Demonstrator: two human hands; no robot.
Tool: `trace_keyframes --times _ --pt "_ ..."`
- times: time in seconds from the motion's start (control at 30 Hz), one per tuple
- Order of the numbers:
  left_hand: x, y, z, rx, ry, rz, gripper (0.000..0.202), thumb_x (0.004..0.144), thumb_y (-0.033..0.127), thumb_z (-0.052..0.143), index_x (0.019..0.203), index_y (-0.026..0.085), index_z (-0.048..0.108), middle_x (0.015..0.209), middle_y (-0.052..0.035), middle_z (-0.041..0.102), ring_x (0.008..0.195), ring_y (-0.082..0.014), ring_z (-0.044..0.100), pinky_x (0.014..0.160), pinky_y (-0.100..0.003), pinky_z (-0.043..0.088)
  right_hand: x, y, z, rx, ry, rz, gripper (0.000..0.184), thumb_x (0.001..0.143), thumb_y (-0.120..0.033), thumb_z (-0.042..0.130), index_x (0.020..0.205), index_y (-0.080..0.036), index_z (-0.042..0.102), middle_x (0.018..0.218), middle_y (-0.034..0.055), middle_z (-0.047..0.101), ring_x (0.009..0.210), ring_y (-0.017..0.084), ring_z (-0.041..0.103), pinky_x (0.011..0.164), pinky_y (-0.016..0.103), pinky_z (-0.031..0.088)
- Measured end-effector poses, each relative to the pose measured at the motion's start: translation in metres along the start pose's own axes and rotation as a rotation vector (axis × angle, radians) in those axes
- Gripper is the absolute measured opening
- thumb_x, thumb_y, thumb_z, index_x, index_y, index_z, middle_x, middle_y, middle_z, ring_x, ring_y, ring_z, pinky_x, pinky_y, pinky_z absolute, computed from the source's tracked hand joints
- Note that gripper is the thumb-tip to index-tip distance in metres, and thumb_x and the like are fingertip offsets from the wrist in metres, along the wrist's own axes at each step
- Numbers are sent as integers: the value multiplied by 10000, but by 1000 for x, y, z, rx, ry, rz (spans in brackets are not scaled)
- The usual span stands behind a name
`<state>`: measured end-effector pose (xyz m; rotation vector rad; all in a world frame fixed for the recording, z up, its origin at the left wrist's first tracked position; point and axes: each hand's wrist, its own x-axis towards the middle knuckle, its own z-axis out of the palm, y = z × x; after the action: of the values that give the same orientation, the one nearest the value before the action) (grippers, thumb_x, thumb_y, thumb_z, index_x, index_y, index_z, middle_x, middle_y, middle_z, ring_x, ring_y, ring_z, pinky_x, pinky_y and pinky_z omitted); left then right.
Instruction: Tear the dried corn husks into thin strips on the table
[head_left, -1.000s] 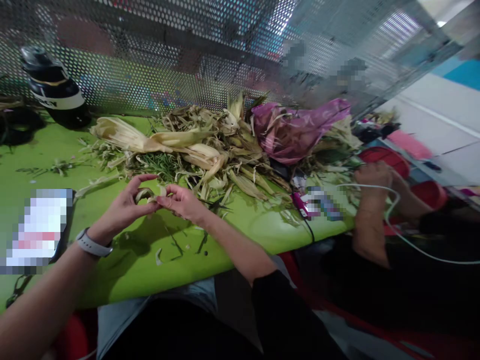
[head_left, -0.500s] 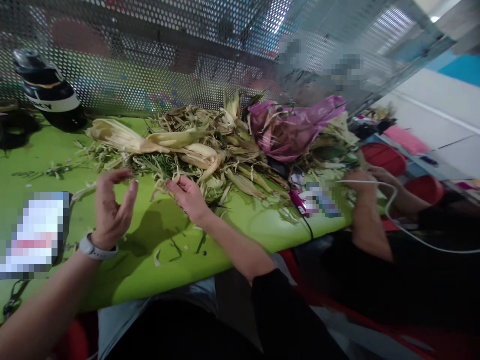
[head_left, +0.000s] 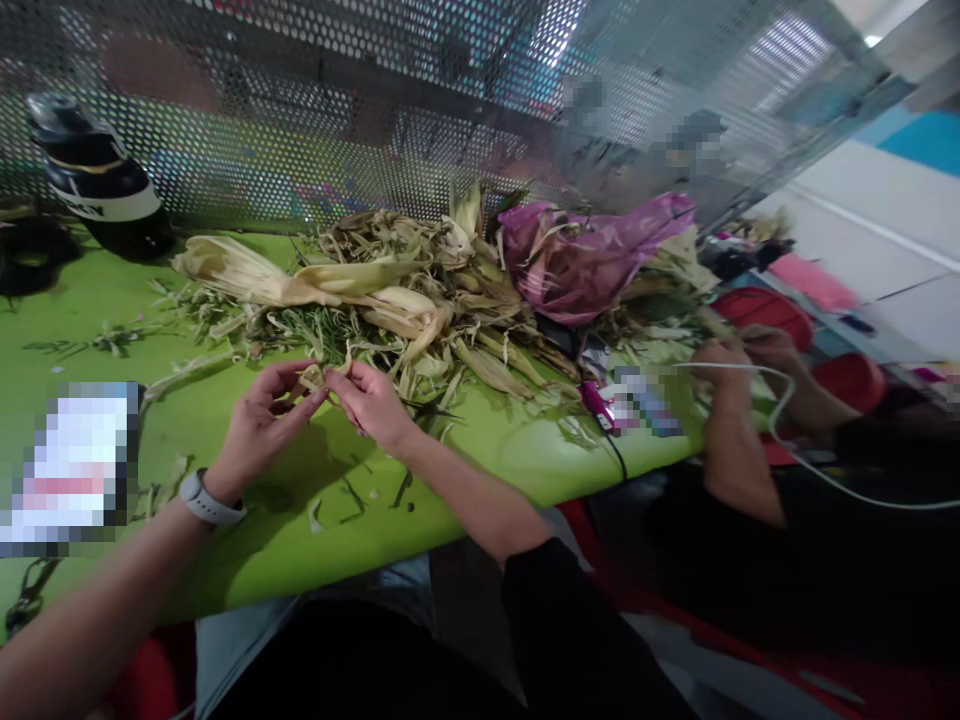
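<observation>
Left hand [head_left: 262,425] + right hand [head_left: 371,405]: fingertips pinching small husk piece [head_left: 315,378], just beside husk pile [head_left: 405,290], over green table [head_left: 300,530].

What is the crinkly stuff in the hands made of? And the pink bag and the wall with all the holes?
The husk strip pinched by the left hand and right hand looks like dried corn leaf: pale, papery, matte, streaked. The pink bag seems to be thin plastic, glossy and wrinkled. The holed wall is probably sheet metal, grey with a dull shine.
</observation>
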<state>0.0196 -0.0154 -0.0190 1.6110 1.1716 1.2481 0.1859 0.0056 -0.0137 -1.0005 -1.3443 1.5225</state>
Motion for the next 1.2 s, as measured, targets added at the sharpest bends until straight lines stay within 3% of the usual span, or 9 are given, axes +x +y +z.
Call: trace_keyframes --times 0.33,0.7,1.0,1.1,1.2 --pt "4 -2 0 -123 81 -59 346 729 332 799 973 195 595 770 13 629 670 -124 617 583 -230 519 0 0 -2 17 -19 4 302 888 -473 598 804 -198 506 410 -140 385 295 32 301 314 165 259" --pt "6 -2 -4 -36 -15 -56 299 757 411 765 850 181 599 692 6 615 563 -111 573 492 -217 453 -1 -2 0 26 -16 33 316 873 -479 611 788 -201 488 400 -144 388 285 28 280 307 172 215" --pt "5 3 -5 -111 -53 -75 289 775 361 768 914 175 596 753 8 637 606 -104 594 552 -227 508 1 -2 -2 36 -33 7 301 900 -473 575 799 -203 489 399 -140 397 277 31 288 303 178 227" --pt "7 3 -5 -151 -11 -126 269 809 353 745 908 170 574 740 4 664 640 -118 629 575 -238 517 4 1 -2 53 -33 21 259 898 -433 578 818 -202 492 422 -132 432 298 36 336 319 172 271" --pt "10 -1 -8 -208 53 -203 276 809 351 750 897 165 566 727 -1 696 669 -133 656 590 -245 514 6 3 -2 82 12 46 242 868 -404 611 959 -215 489 506 -119 535 348 51 443 370 170 360"
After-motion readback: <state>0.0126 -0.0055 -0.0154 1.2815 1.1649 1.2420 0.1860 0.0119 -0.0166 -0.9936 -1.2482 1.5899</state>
